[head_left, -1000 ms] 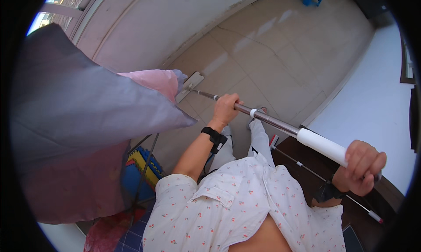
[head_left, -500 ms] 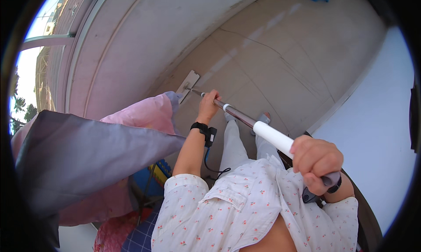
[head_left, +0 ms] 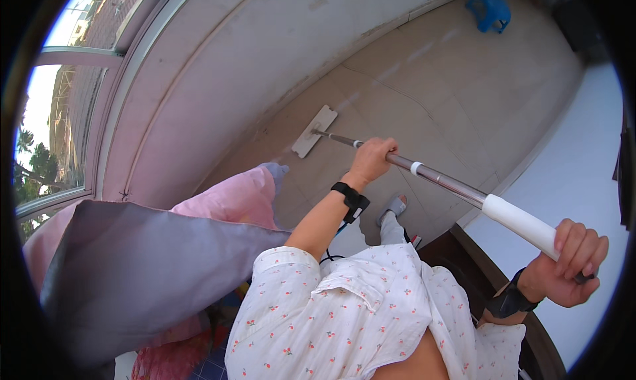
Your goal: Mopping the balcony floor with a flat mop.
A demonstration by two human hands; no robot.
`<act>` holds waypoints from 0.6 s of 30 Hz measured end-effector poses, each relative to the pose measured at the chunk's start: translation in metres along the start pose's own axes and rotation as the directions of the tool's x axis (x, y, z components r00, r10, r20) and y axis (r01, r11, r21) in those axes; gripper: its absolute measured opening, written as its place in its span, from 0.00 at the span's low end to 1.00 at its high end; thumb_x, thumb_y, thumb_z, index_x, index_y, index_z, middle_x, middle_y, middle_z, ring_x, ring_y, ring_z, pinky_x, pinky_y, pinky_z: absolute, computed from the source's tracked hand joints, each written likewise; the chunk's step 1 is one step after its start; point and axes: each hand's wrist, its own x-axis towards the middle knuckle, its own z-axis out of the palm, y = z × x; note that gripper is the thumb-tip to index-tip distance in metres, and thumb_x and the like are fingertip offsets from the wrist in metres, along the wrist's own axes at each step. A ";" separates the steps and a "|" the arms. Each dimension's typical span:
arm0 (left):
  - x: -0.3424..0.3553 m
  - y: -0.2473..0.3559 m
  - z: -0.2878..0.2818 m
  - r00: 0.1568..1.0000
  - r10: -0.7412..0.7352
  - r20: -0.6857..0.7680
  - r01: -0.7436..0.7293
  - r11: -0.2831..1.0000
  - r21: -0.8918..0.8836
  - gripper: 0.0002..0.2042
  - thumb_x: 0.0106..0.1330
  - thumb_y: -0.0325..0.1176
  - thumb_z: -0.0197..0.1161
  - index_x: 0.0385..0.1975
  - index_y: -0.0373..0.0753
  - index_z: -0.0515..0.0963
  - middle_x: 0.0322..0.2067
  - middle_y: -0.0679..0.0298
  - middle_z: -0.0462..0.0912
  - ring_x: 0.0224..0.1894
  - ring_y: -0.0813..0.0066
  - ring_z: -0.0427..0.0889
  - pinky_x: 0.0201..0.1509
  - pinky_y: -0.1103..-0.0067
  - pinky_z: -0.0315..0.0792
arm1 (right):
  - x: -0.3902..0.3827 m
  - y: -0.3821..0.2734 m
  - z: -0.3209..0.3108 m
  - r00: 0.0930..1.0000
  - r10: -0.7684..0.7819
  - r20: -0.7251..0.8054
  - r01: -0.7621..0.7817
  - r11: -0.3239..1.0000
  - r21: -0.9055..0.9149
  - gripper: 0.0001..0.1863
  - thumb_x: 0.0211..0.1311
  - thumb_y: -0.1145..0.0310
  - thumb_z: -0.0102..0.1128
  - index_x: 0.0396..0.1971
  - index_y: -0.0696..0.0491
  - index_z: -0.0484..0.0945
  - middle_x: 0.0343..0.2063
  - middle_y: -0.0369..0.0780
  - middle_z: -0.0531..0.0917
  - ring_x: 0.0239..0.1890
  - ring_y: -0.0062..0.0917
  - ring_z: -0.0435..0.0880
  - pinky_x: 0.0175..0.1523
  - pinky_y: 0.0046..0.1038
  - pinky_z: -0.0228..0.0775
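Note:
A flat mop (head_left: 457, 189) slants across the view, its pole metal with a thick white sleeve near the upper end. My left hand (head_left: 375, 160) is wrapped round the metal pole about midway along. At the far right my right hand (head_left: 575, 261) grips the dark-tipped end, just past the white sleeve. The white rectangular mop head (head_left: 315, 131) lies flat on the tiled floor (head_left: 424, 102), a little out from the wall. Each wrist wears a black band; a small dark box sits on the left one.
Grey and pink fabric (head_left: 165, 267) hangs close on my left. The pale wall (head_left: 218, 69) and a window (head_left: 59, 122) run along the left. A blue plastic stool (head_left: 490, 10) stands far off. Dark wooden furniture (head_left: 457, 251) and a white panel (head_left: 530, 181) lie on the right.
The mop head has moved right across the floor. Both hands have shifted right with the pole, the right hand farther out. More of the blue stool shows.

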 end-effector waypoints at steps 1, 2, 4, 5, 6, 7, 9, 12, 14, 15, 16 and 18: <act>0.014 0.003 0.000 1.000 0.007 -0.007 -0.007 1.000 -0.004 0.07 0.48 0.25 0.59 0.26 0.43 0.72 0.21 0.60 0.76 0.29 0.57 0.75 0.32 0.67 0.68 | 0.009 -0.001 0.000 0.999 -0.007 0.037 0.007 1.000 -0.009 0.15 0.55 0.58 0.58 0.17 0.45 0.63 0.13 0.29 0.72 0.15 0.13 0.71 0.31 0.20 0.65; 0.026 0.002 -0.002 1.000 -0.005 -0.007 0.004 0.999 -0.043 0.07 0.48 0.25 0.59 0.26 0.44 0.72 0.22 0.60 0.77 0.29 0.57 0.76 0.31 0.67 0.68 | 0.019 0.000 0.002 0.996 -0.025 0.090 0.026 1.000 -0.008 0.15 0.55 0.57 0.57 0.17 0.44 0.62 0.11 0.28 0.71 0.13 0.11 0.69 0.29 0.18 0.63; 0.046 -0.006 -0.008 1.000 -0.019 -0.011 0.018 0.996 -0.083 0.07 0.48 0.24 0.58 0.27 0.44 0.72 0.22 0.60 0.77 0.29 0.57 0.77 0.31 0.67 0.69 | 0.041 0.011 0.005 0.990 -0.019 0.143 0.017 1.000 0.017 0.15 0.54 0.56 0.56 0.17 0.43 0.61 0.06 0.26 0.66 0.08 0.10 0.65 0.26 0.15 0.60; 0.055 -0.014 -0.012 0.999 -0.031 -0.032 0.028 0.997 -0.071 0.07 0.49 0.25 0.59 0.27 0.44 0.72 0.22 0.60 0.78 0.30 0.57 0.77 0.31 0.67 0.69 | 0.057 0.020 0.006 0.980 0.013 0.200 -0.025 0.998 0.058 0.14 0.54 0.56 0.55 0.17 0.42 0.61 0.07 0.26 0.67 0.08 0.10 0.65 0.27 0.17 0.60; 0.059 -0.019 -0.014 0.998 -0.041 -0.045 0.038 0.998 -0.057 0.07 0.49 0.25 0.59 0.27 0.43 0.72 0.23 0.59 0.78 0.30 0.56 0.78 0.31 0.67 0.70 | 0.070 0.027 0.005 0.983 0.011 0.181 -0.023 0.997 0.068 0.14 0.55 0.57 0.54 0.17 0.42 0.61 0.07 0.26 0.66 0.09 0.11 0.64 0.28 0.18 0.61; 0.064 -0.029 -0.019 0.997 -0.045 -0.057 0.042 0.998 -0.054 0.07 0.49 0.25 0.59 0.27 0.43 0.72 0.23 0.59 0.78 0.30 0.56 0.78 0.31 0.67 0.70 | 0.084 0.038 0.010 0.976 0.035 0.216 -0.062 0.991 0.118 0.14 0.55 0.57 0.53 0.17 0.43 0.61 0.07 0.26 0.65 0.09 0.11 0.62 0.28 0.19 0.61; 0.069 -0.045 -0.026 0.977 -0.129 -0.172 0.123 0.991 -0.049 0.06 0.51 0.27 0.60 0.28 0.43 0.72 0.24 0.58 0.79 0.30 0.55 0.78 0.31 0.66 0.70 | 0.112 0.058 0.019 0.961 0.079 0.265 -0.122 0.982 0.147 0.14 0.56 0.58 0.52 0.17 0.43 0.60 0.07 0.27 0.63 0.09 0.12 0.61 0.30 0.20 0.61; 0.067 -0.073 -0.047 0.928 -0.216 -0.302 0.208 0.976 -0.056 0.05 0.53 0.28 0.60 0.28 0.43 0.72 0.24 0.58 0.79 0.31 0.54 0.78 0.32 0.66 0.70 | 0.147 0.089 0.042 0.915 0.132 0.380 -0.217 0.958 0.190 0.14 0.57 0.58 0.50 0.17 0.43 0.60 0.07 0.27 0.62 0.09 0.12 0.60 0.31 0.21 0.60; 0.058 -0.087 -0.060 0.910 -0.261 -0.321 0.258 0.965 -0.052 0.04 0.53 0.28 0.60 0.28 0.42 0.72 0.25 0.57 0.79 0.31 0.54 0.78 0.32 0.66 0.70 | 0.156 0.113 0.056 0.937 0.155 0.311 -0.225 0.953 0.202 0.14 0.60 0.57 0.47 0.17 0.44 0.60 0.07 0.28 0.62 0.10 0.12 0.59 0.31 0.22 0.60; 0.053 -0.095 -0.068 0.896 -0.302 -0.327 0.302 0.952 -0.051 0.04 0.54 0.29 0.60 0.28 0.42 0.73 0.25 0.57 0.79 0.31 0.53 0.78 0.33 0.67 0.71 | 0.159 0.124 0.064 0.903 0.150 0.402 -0.250 0.945 0.209 0.14 0.60 0.57 0.47 0.17 0.44 0.60 0.07 0.28 0.62 0.10 0.12 0.59 0.31 0.22 0.60; 0.049 -0.100 -0.074 0.891 -0.304 -0.337 0.306 0.951 -0.051 0.04 0.54 0.29 0.60 0.28 0.42 0.73 0.25 0.57 0.79 0.31 0.53 0.78 0.33 0.67 0.71 | 0.159 0.133 0.070 0.896 0.136 0.422 -0.254 0.937 0.239 0.14 0.61 0.57 0.46 0.18 0.44 0.60 0.08 0.28 0.62 0.10 0.13 0.59 0.31 0.22 0.59; 0.035 -0.111 -0.086 0.888 -0.316 -0.336 0.315 0.947 -0.057 0.04 0.53 0.28 0.59 0.28 0.41 0.73 0.25 0.56 0.79 0.32 0.52 0.78 0.33 0.67 0.70 | 0.151 0.150 0.079 0.922 0.145 0.360 -0.260 0.919 0.296 0.15 0.63 0.57 0.44 0.18 0.45 0.60 0.09 0.29 0.61 0.12 0.14 0.59 0.31 0.23 0.59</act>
